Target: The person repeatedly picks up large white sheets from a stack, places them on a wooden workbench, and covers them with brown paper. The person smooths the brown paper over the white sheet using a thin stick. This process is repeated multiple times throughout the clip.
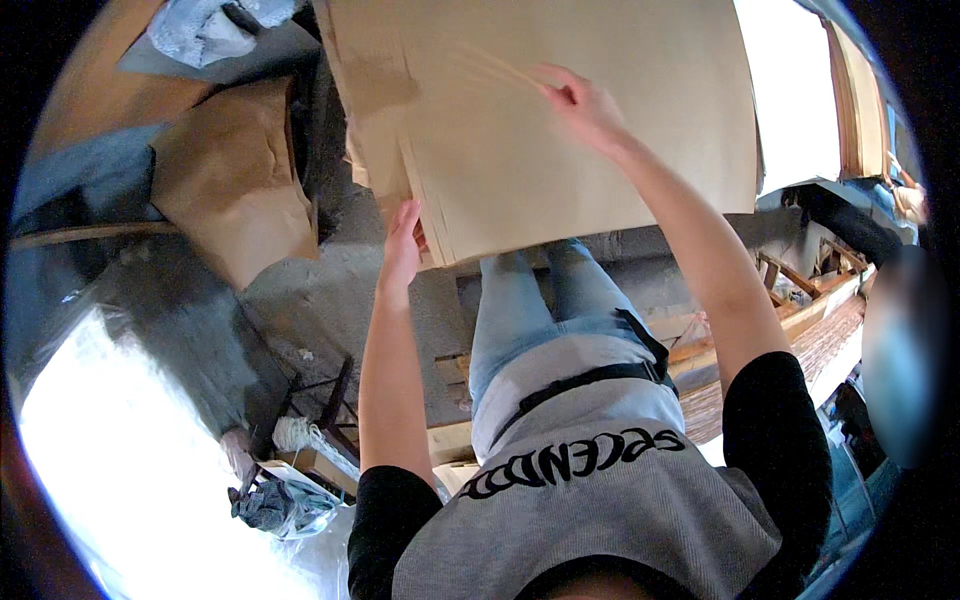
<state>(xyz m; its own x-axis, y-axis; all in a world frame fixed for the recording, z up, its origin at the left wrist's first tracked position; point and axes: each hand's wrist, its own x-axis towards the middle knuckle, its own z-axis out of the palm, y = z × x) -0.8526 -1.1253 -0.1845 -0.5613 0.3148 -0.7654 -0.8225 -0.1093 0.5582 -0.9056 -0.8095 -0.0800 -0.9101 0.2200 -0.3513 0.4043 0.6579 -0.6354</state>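
A large sheet of brown paper or thin card (600, 170) lies flat in front of me, with more layers showing along its left edge. My left hand (403, 245) is closed on the near left corner, beside a narrow strip (411, 185) running along that edge. Above the sheet, my right hand (585, 105) pinches a thin, pale tan stick-like strip (505, 68). It points up and left over the sheet and is smeared by motion, so its exact kind is unclear.
Crumpled brown paper (235, 180) lies at the left, below a white plastic bundle (215, 30). Bright plastic wrap (130, 450) covers the lower left, near a coil of white cord (300, 438). Long wooden boards (800, 330) lie at the right, where a blurred person (905, 350) shows.
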